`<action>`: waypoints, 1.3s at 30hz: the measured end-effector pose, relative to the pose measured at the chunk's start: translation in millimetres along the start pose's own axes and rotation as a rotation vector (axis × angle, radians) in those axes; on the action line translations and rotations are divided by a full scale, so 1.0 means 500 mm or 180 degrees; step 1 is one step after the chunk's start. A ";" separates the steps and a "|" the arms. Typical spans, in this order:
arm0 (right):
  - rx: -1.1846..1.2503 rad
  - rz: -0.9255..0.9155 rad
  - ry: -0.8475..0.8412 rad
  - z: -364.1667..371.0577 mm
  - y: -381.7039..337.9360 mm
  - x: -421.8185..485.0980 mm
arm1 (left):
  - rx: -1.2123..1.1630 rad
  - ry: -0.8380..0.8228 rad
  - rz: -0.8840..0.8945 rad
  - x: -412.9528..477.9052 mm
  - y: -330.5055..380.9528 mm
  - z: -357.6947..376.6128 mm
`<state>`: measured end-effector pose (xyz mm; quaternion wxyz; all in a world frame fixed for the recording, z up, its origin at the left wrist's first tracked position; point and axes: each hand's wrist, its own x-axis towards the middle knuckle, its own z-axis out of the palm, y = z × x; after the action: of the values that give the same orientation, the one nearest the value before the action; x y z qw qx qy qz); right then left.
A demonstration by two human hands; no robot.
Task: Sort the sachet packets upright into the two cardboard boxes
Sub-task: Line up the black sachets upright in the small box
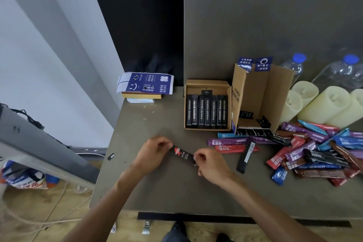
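Near the desk's front edge, the left hand pinches one end of a black sachet; the right hand pinches its other end; toward the back edge, a low box holds a row of black sachets, touching a tall box; loose sachets heap by the right edge.

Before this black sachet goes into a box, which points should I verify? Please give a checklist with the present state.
1. Both ends of the black sachet pinched, by left hand and right hand: ok.
2. The low cardboard box open: ok.
3. Free slot in its row of black sachets: cannot tell.
4. The tall cardboard box open, floor mostly bare: ok.
5. The table between hands and boxes free: ok.
6. The pile of loose sachets all sorted: not ok.
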<state>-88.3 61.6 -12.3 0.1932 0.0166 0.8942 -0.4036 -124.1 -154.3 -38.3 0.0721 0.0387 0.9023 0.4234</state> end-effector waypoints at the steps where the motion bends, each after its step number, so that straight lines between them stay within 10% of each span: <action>1: 0.0222 0.0099 -0.0096 -0.010 -0.002 -0.003 | -0.0262 0.0033 -0.0168 0.003 0.010 -0.002; 8: 0.0762 0.0230 -0.0132 -0.049 -0.013 -0.016 | -0.1116 0.0167 -0.0493 0.004 0.062 -0.005; 39: 0.0604 -0.0068 0.0574 -0.111 -0.070 0.069 | -0.0518 0.0226 -0.0125 0.114 0.103 -0.014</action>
<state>-145.2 73.9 33.8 0.1053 0.0614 0.8658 -0.4853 -180.8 -119.2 0.3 0.0512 -0.0001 0.8674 0.4949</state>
